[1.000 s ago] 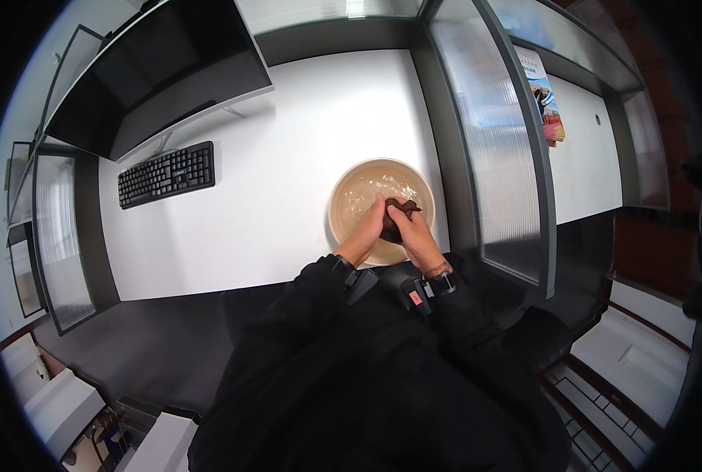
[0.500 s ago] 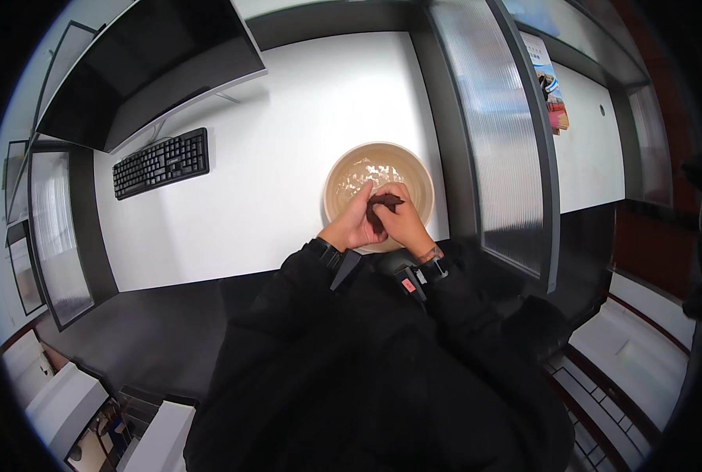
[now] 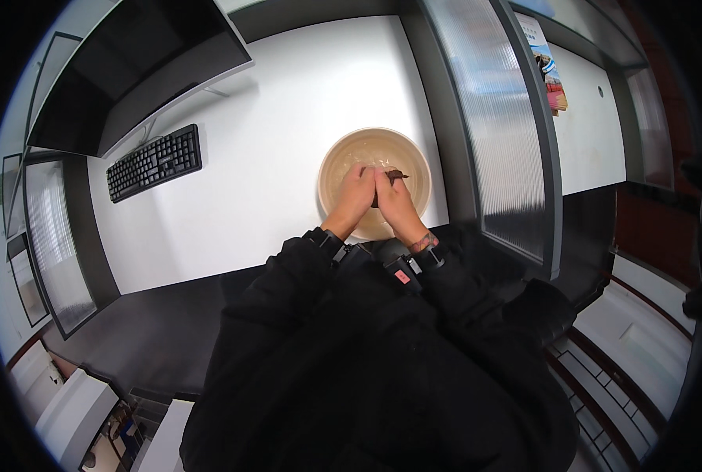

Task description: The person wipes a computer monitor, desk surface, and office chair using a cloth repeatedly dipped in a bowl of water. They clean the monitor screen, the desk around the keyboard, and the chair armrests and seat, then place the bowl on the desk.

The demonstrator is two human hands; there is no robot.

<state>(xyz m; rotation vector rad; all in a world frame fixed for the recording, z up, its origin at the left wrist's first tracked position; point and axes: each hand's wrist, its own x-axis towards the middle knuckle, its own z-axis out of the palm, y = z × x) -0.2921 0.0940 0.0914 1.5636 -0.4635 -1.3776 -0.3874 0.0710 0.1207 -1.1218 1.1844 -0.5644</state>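
Note:
A round beige basin [image 3: 324, 175] with water in it stands near the front right of the white desk. Over it, my left hand [image 3: 352, 197] and my right hand [image 3: 396, 206] press together, fingers curled around a crumpled dark brown cloth [image 3: 396, 175]. One end of the cloth sticks out past the right hand's fingers, and a bit shows low between the palms. The rest is hidden inside my grip. Each wrist wears a dark band with a small device.
A black keyboard [image 3: 153, 163] lies at the desk's left, below a large monitor [image 3: 138, 71]. A ribbed translucent partition [image 3: 499, 134] rises close to the basin's right. Beyond it, a colourful printed booklet [image 3: 547, 71] lies on another white desktop.
Both hands have moved a little farther over the basin and come closer together. The cloth, spread between them before, is now mostly enclosed by the fingers. The whole view has shifted slightly.

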